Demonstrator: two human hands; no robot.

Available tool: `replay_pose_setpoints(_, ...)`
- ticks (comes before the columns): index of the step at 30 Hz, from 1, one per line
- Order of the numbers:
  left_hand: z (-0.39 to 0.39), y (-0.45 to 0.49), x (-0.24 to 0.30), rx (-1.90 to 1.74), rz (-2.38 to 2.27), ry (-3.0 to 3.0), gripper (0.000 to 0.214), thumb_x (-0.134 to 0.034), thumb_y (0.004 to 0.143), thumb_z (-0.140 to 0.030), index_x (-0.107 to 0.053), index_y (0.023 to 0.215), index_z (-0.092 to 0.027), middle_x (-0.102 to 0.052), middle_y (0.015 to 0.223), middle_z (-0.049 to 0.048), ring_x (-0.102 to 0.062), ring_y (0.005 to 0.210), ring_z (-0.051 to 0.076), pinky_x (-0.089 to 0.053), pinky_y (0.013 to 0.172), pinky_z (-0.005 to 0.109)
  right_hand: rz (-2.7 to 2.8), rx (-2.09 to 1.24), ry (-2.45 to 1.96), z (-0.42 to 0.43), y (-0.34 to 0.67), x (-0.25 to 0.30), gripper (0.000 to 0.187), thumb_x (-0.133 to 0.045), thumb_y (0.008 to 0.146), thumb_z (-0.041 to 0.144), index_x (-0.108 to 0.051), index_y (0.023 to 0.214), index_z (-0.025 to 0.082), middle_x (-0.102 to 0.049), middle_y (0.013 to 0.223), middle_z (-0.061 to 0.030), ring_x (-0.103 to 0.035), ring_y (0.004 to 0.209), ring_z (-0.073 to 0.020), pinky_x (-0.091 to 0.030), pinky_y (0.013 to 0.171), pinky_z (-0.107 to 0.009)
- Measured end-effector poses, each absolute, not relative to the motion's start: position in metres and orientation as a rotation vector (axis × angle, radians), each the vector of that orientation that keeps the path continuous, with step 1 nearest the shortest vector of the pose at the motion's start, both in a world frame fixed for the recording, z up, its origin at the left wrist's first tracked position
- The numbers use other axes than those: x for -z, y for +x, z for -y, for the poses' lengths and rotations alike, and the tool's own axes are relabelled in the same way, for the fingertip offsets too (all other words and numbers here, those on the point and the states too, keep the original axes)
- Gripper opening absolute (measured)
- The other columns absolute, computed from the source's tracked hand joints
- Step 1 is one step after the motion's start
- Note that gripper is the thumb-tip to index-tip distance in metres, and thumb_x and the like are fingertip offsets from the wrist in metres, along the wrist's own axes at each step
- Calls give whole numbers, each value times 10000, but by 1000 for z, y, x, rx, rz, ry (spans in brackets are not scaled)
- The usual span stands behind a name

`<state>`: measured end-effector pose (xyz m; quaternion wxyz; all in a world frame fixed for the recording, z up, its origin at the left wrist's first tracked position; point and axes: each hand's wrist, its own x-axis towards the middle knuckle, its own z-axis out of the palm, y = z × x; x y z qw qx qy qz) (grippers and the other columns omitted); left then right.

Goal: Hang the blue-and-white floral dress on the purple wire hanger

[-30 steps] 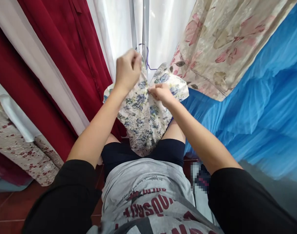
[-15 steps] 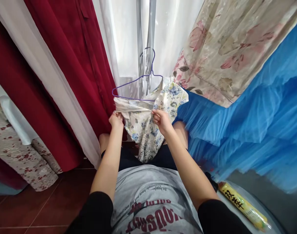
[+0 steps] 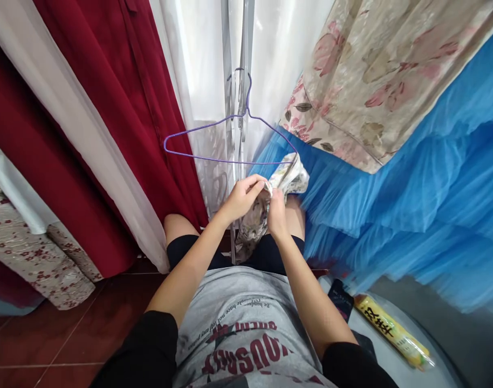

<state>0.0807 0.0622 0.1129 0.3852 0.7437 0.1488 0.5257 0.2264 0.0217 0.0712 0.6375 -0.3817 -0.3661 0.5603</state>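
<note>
Pinching the bunched floral cloth, left hand and right hand meet, fingers closed, just below the purple hanger

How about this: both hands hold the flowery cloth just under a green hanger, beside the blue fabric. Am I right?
Nearly. The hanger is purple, not green, as the head view shows. The left hand and right hand do hold the flowery cloth just under it, beside the blue fabric.
</note>
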Motion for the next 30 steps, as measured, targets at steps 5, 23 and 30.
replay_pose_setpoints(5,-61,74,-115,-1309,-465,1922,284,-594,968,-465,-684,944,-197,-692,925,61,-676,873,206,-537,848,332,1074,-1407,-876,-6,225,-79,272,-847,711,405,-673,814,223,-638,574,21,-646,549,-187,-490,494,-283)
replay_pose_setpoints(23,-102,-55,-69,-608,-1016,2411,495,-655,839,-604,-703,703,-131,-557,628,-10,-472,626,145,-338,592,254,1702,-818,-1092,-12,321,-182,270,-876,613,296,-764,838,197,-768,846,-74,-699,748,-256,-564,697,-371)
replay_pose_setpoints(30,-137,-130,-140,-807,-1236,2483,412,-738,767,-562,-779,893,-172,-729,820,35,-595,769,208,-434,694,265,1824,-191,-1133,-106,291,-174,201,-796,710,267,-745,872,161,-767,910,-92,-692,921,-296,-505,908,-417)
